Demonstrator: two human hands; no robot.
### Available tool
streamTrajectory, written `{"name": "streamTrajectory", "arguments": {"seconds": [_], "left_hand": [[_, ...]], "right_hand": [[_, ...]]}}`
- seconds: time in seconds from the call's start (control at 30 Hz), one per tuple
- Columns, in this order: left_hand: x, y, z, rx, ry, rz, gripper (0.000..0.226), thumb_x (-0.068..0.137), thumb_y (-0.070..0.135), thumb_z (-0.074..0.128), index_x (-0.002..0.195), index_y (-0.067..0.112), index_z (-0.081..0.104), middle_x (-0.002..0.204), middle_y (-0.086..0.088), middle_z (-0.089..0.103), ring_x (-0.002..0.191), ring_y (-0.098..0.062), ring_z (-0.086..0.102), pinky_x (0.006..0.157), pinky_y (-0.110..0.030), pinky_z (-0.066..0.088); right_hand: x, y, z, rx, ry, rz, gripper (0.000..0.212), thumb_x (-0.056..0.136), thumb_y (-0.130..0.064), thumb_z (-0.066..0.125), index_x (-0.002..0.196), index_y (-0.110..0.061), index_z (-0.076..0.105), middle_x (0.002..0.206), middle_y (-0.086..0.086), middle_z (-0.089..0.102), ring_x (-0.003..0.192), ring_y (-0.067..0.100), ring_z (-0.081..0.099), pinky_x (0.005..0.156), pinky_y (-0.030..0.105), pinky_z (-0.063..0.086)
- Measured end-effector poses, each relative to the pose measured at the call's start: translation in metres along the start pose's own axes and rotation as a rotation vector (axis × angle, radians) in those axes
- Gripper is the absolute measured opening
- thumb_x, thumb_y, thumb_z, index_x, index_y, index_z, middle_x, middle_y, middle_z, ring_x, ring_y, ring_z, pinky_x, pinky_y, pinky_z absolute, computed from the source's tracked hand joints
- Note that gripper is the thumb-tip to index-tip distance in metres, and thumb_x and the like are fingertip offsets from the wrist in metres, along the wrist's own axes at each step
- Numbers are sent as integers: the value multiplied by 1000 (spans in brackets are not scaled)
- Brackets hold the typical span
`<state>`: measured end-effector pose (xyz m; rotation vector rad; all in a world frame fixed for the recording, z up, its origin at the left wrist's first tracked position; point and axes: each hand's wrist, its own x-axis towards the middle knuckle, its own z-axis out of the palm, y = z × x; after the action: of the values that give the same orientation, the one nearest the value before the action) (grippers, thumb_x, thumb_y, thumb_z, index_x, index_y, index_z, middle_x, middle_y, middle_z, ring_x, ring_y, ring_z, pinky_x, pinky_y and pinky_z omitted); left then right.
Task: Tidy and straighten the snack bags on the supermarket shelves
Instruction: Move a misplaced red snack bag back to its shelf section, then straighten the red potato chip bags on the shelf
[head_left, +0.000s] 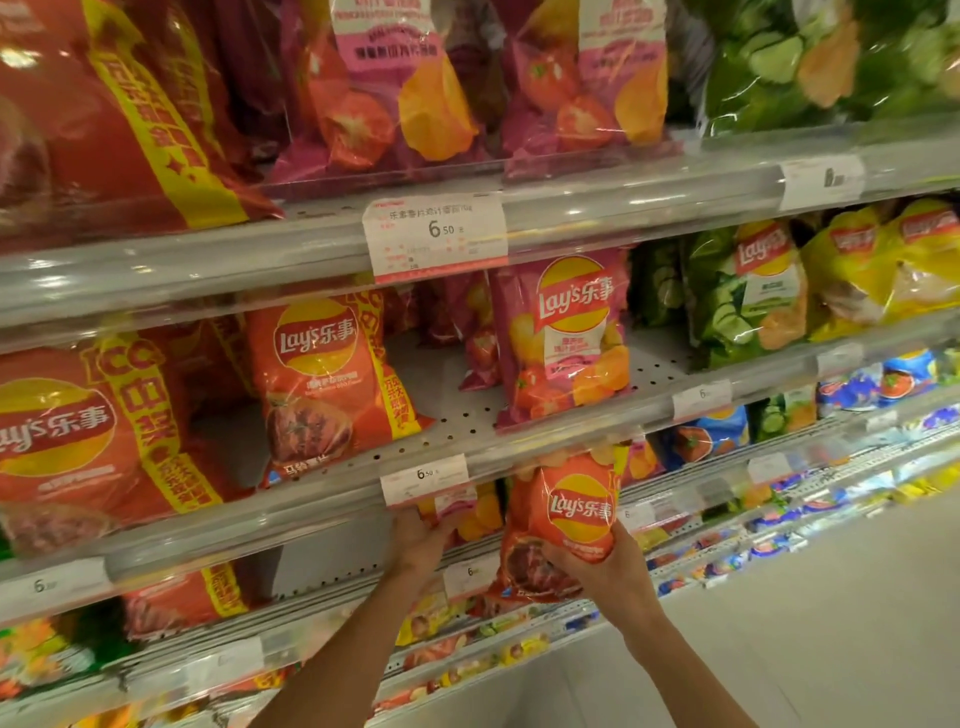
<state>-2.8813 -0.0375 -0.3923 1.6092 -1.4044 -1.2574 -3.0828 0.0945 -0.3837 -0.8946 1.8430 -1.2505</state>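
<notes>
A small orange crinkly plastic chip bag is held up in front of the shelves, ready to be put in place.

The bag is gripped low down by the right hand, fingers curled round it. The left hand is reaching under the grey metal shelf edge and seems to be curled on a pink and yellow bag. A free spot among the matching orange bags must probably be found next. "Lay's" can be read on the bags, and "6.50" on the white paper price tag.
</notes>
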Motion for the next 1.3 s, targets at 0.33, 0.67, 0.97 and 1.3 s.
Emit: {"name": "streamTrajectory", "arguments": {"seconds": [0.33,0.67,0.97,1.3], "left_hand": [[-21,-25,-58,300,-97,179,46,86,21,76,126,11,57,121,-4,64,107,-16,60,93,-26,48],[-72,-121,-161,992,229,336,51,71,20,80,118,5,67,119,-16,61,110,-37,59,95,-48,52],[-82,-136,-193,1184,-7,122,83,101,49,33,156,14,-18,165,-14,-10,153,-29,-11,124,-42,-11],[-82,-133,-190,1076,24,99,81,100,47,40,159,15,-7,166,-9,-1,153,-29,-3,126,-42,1]], "right_hand": [[-6,-12,44,-182,-128,-95,69,61,-47,94,117,-41,54,96,-24,70,88,-6,67,70,9,51],[-34,-42,181,-120,-399,-181,83,49,-54,94,120,-34,56,106,-21,72,100,-8,66,89,17,54],[-12,-68,271,-205,-318,-147,65,68,-55,86,116,-14,70,117,6,73,115,23,66,106,43,49],[-30,-50,282,-519,-329,-181,100,78,-70,70,153,-22,26,151,6,51,134,30,54,107,41,46]]}}
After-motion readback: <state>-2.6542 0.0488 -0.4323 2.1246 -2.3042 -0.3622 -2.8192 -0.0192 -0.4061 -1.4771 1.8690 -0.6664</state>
